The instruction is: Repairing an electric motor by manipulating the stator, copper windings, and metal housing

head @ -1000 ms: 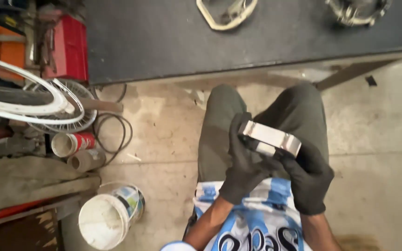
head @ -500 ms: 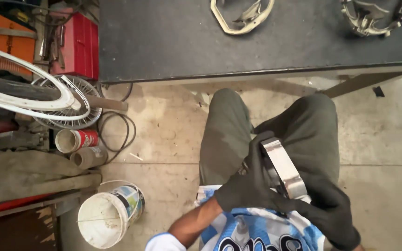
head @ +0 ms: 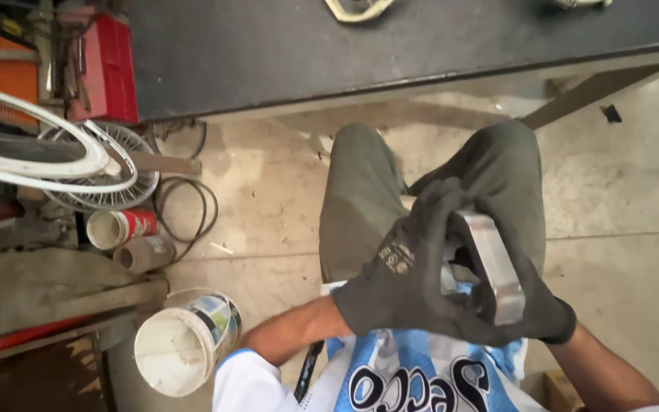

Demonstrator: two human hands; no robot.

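Holding a flat metal piece [head: 491, 263] between both hands, above the lap and the green trousers [head: 360, 198], well below the dark tabletop [head: 360, 46]. Gripped by the left hand [head: 406, 275] in a dark glove, fingers wrapped around the near and left side of the piece, palm turned down over it. Supported from beneath and from the right by the right hand [head: 532, 309], also gloved, closed around the lower end. Lying with the long axis running away from the body and slightly to the left, the far end rounded, the near end sunk between the two gloves. Equally close to both hands, since both touching it; more covered by the left one. Looking like bright, brushed silver metal, a thick bar-shaped edge with rounded corners, turned on edge so that mostly the narrow face shows; the inner part hidden by the gloves, so shape of the middle not possible to tell. Standing on the concrete floor [head: 268, 206] to the left, well apart: a white bucket [head: 181, 347] and a red-and-white can [head: 120, 227].
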